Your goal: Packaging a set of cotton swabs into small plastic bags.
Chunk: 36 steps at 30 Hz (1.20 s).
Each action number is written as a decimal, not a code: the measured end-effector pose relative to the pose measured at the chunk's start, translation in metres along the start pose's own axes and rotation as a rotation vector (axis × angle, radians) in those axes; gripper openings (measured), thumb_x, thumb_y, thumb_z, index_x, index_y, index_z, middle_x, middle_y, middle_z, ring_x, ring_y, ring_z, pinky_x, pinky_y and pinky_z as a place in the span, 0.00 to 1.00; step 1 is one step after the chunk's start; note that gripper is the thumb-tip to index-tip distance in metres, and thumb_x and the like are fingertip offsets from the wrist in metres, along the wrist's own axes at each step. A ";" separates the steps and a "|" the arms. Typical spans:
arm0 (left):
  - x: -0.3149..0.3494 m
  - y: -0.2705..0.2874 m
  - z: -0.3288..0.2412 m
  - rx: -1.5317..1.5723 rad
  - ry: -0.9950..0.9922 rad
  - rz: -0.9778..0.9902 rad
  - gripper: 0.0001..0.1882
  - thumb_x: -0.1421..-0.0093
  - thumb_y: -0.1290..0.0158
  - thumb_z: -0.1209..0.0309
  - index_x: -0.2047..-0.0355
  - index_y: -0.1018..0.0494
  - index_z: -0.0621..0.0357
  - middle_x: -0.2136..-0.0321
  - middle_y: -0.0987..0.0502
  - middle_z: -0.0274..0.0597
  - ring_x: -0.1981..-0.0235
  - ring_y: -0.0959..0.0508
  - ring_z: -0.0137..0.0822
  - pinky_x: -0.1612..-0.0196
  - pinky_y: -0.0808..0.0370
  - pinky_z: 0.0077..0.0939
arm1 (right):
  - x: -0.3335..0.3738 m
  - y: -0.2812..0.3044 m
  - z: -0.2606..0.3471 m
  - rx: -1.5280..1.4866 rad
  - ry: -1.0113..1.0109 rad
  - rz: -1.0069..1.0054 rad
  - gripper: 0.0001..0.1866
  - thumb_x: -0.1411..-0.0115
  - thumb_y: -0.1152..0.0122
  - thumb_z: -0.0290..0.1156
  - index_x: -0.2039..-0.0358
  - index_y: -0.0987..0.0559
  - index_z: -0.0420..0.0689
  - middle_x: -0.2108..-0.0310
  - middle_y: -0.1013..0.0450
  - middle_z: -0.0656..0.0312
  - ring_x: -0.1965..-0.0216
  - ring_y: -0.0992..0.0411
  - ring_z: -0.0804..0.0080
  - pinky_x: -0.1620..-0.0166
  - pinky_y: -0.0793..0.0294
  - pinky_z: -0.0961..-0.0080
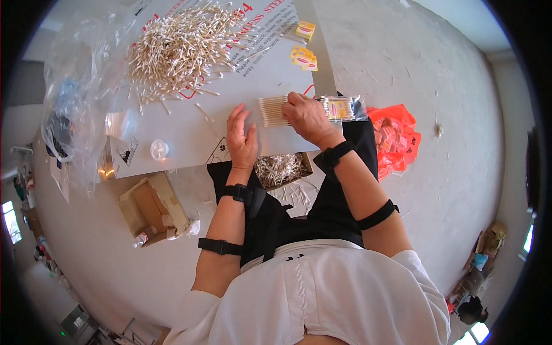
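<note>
A neat row of cotton swabs (pixel 272 111) lies side by side near the table's front edge. My right hand (pixel 310 119) is over the right end of this row, its fingers curled and closed on cotton swabs there; the fingertips are partly hidden. Just to its right is a clear plastic packet (pixel 344 108) with a yellow card and swabs in it. My left hand (pixel 241 138) rests at the table edge left of the row, fingers stretched out, holding nothing.
A big heap of loose cotton swabs (pixel 183 49) covers the table's far left. Yellow cards (pixel 303 57) lie far right. Clear plastic bags (pixel 77 103) and a small round container (pixel 159 150) are at left. Below are swab box (pixel 308 164), cardboard box (pixel 129 198) and red bag (pixel 397 155).
</note>
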State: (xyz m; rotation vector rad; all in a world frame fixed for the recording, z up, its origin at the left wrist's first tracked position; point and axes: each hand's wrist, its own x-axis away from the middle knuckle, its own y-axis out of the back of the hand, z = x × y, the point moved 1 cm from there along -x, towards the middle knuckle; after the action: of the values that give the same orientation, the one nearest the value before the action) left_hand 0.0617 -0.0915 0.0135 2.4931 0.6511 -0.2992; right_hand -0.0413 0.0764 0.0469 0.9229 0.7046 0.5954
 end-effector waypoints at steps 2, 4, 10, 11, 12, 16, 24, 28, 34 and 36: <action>0.000 0.001 -0.001 -0.004 -0.001 -0.004 0.17 0.43 0.50 0.77 0.53 0.29 0.64 0.45 0.30 0.50 0.44 0.30 0.48 0.42 0.33 0.37 | 0.000 0.001 0.000 0.009 0.018 0.014 0.05 0.49 0.43 0.27 0.79 0.27 0.42 0.71 0.33 0.56 0.64 0.26 0.58 0.64 0.24 0.63; 0.000 0.001 -0.001 -0.006 -0.002 -0.006 0.16 0.43 0.50 0.76 0.53 0.29 0.64 0.45 0.30 0.50 0.44 0.30 0.48 0.42 0.33 0.37 | 0.000 0.001 0.000 0.020 0.033 0.027 0.04 0.50 0.43 0.26 0.79 0.27 0.43 0.71 0.33 0.56 0.64 0.26 0.58 0.64 0.24 0.63; -0.002 0.000 0.000 0.014 -0.004 -0.005 0.16 0.41 0.51 0.74 0.53 0.29 0.64 0.45 0.29 0.51 0.44 0.30 0.48 0.41 0.33 0.38 | 0.000 -0.003 -0.005 0.090 0.096 0.057 0.02 0.51 0.44 0.23 0.76 0.28 0.42 0.69 0.32 0.56 0.64 0.27 0.57 0.63 0.25 0.64; -0.002 -0.002 -0.001 0.035 0.001 -0.008 0.16 0.41 0.52 0.74 0.53 0.29 0.64 0.45 0.29 0.50 0.44 0.30 0.48 0.41 0.34 0.38 | 0.001 -0.002 -0.007 0.077 0.059 0.043 0.02 0.51 0.44 0.23 0.75 0.28 0.41 0.69 0.33 0.56 0.64 0.27 0.57 0.63 0.25 0.64; -0.001 -0.001 0.000 0.051 0.009 -0.014 0.15 0.40 0.52 0.74 0.53 0.29 0.64 0.45 0.29 0.50 0.44 0.30 0.48 0.41 0.34 0.38 | 0.001 0.000 -0.005 0.059 0.027 0.029 0.03 0.51 0.45 0.23 0.74 0.29 0.41 0.69 0.33 0.56 0.64 0.28 0.57 0.63 0.25 0.64; 0.000 0.002 0.005 0.083 0.025 -0.025 0.15 0.40 0.53 0.74 0.53 0.29 0.64 0.46 0.29 0.50 0.44 0.30 0.48 0.41 0.34 0.38 | 0.013 0.018 0.010 -0.056 -0.018 -0.045 0.04 0.49 0.45 0.23 0.72 0.30 0.41 0.70 0.33 0.56 0.64 0.28 0.56 0.63 0.26 0.63; -0.003 0.001 0.006 0.180 0.049 -0.031 0.15 0.40 0.53 0.75 0.52 0.29 0.63 0.46 0.29 0.49 0.45 0.30 0.46 0.41 0.35 0.37 | 0.072 0.013 0.047 -0.136 0.026 0.139 0.06 0.46 0.42 0.28 0.72 0.29 0.41 0.71 0.31 0.55 0.67 0.27 0.54 0.66 0.26 0.62; -0.018 -0.004 -0.001 0.069 0.035 0.009 0.15 0.40 0.52 0.76 0.52 0.28 0.60 0.50 0.29 0.46 0.46 0.31 0.47 0.42 0.34 0.37 | 0.075 0.004 0.052 -0.289 -0.195 0.091 0.06 0.42 0.42 0.27 0.66 0.25 0.39 0.74 0.27 0.54 0.73 0.25 0.60 0.69 0.26 0.66; -0.058 -0.019 -0.005 -0.355 -0.219 0.105 0.14 0.42 0.47 0.75 0.55 0.23 0.50 0.54 0.29 0.43 0.48 0.34 0.48 0.45 0.37 0.45 | 0.060 -0.011 0.048 -1.460 -0.939 0.095 0.18 0.37 0.45 0.28 0.49 0.27 0.32 0.76 0.25 0.59 0.81 0.32 0.81 0.78 0.35 0.83; -0.062 -0.023 -0.002 -0.385 -0.225 0.192 0.14 0.43 0.46 0.74 0.56 0.22 0.47 0.52 0.30 0.42 0.46 0.34 0.49 0.43 0.38 0.48 | 0.057 -0.012 0.047 -1.534 -0.959 0.031 0.19 0.36 0.45 0.28 0.48 0.28 0.31 0.75 0.25 0.60 0.82 0.36 0.83 0.80 0.39 0.87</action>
State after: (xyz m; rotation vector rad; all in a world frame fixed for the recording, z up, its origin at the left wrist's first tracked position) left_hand -0.0031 -0.0973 0.0261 2.0948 0.3359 -0.3400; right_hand 0.0329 0.0883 0.0399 -0.2976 -0.6574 0.4569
